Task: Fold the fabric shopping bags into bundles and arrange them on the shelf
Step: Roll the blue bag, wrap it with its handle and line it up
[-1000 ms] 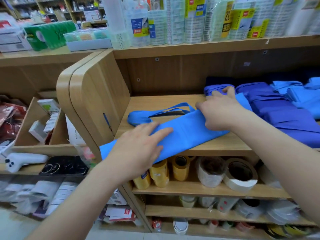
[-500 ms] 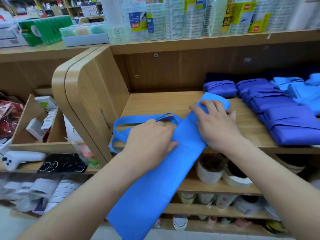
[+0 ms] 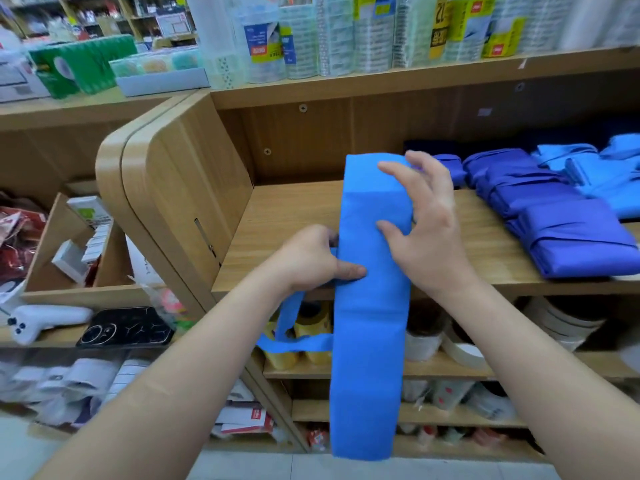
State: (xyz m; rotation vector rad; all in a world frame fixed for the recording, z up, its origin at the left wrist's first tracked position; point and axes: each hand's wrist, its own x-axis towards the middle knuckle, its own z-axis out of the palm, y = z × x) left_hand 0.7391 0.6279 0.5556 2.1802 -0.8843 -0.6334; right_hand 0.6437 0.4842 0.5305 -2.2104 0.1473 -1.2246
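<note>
A bright blue fabric bag (image 3: 367, 341), folded into a long narrow strip, lies across the front edge of the wooden shelf (image 3: 287, 216). Its upper end is lifted and bent back; its lower end hangs down past the shelf. My right hand (image 3: 422, 230) holds the raised upper end between thumb and fingers. My left hand (image 3: 311, 261) grips the strip's left edge at the shelf front, thumb pressed on the fabric. The bag's handles (image 3: 291, 327) dangle below my left wrist. Folded bundles, dark blue (image 3: 561, 230) and light blue (image 3: 602, 174), sit on the shelf's right side.
The shelf's rounded side panel (image 3: 166, 202) stands at the left. Tape rolls (image 3: 426, 337) fill the shelf below. Packaged rolls (image 3: 339, 32) line the shelf above. A phone case (image 3: 124, 327) and a white gadget (image 3: 38, 320) lie on the lower left unit.
The strip has swung from diagonal to nearly vertical. My right hand has lifted its far end off the shelf and bent it back. The handles have dropped below the shelf edge.
</note>
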